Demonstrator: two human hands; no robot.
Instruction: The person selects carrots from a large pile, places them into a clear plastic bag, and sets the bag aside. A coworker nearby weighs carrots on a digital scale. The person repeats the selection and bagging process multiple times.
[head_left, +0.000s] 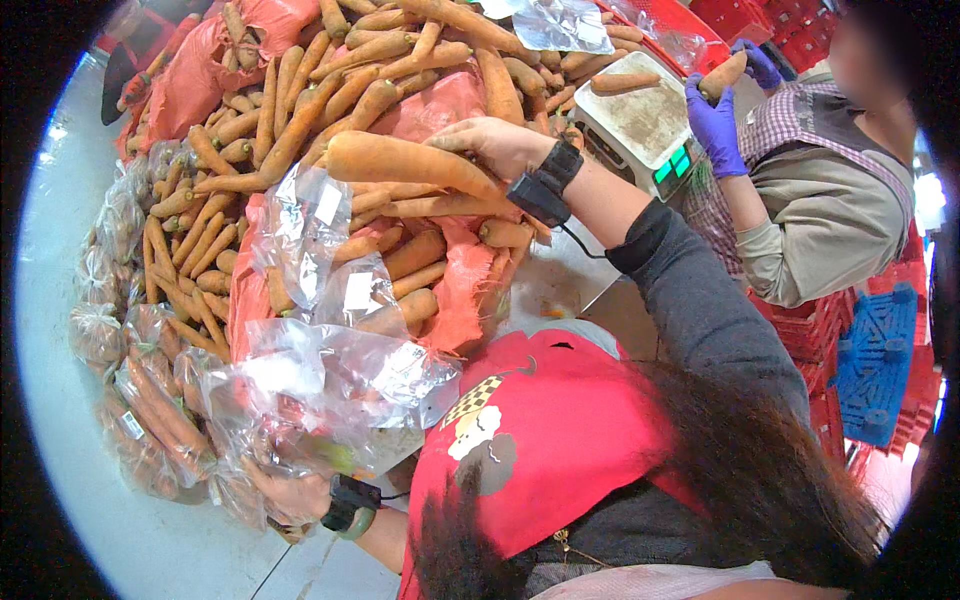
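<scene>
My right hand (491, 146) is curled behind a large, thick carrot (405, 161) above the carrot pile (367, 97). Part of the palm is hidden by that carrot. Lower down, my left hand (289, 491) grips the edge of a clear plastic bag (300, 405), its fingertips partly covered by film. A green-yellow carrot top (330, 452) shows dimly through the plastic near that hand. More clear bags with white labels (304, 225) lie over an opened red mesh sack (457, 300) of carrots between my hands.
Filled, tied carrot bags (157, 420) line the left edge of the metal table (60, 300). A digital scale (637, 112) bears one carrot (625, 82). Beside it a co-worker in purple gloves (716, 124) holds another carrot (722, 77). Red crates (810, 345) and a blue crate (874, 367) stand at right.
</scene>
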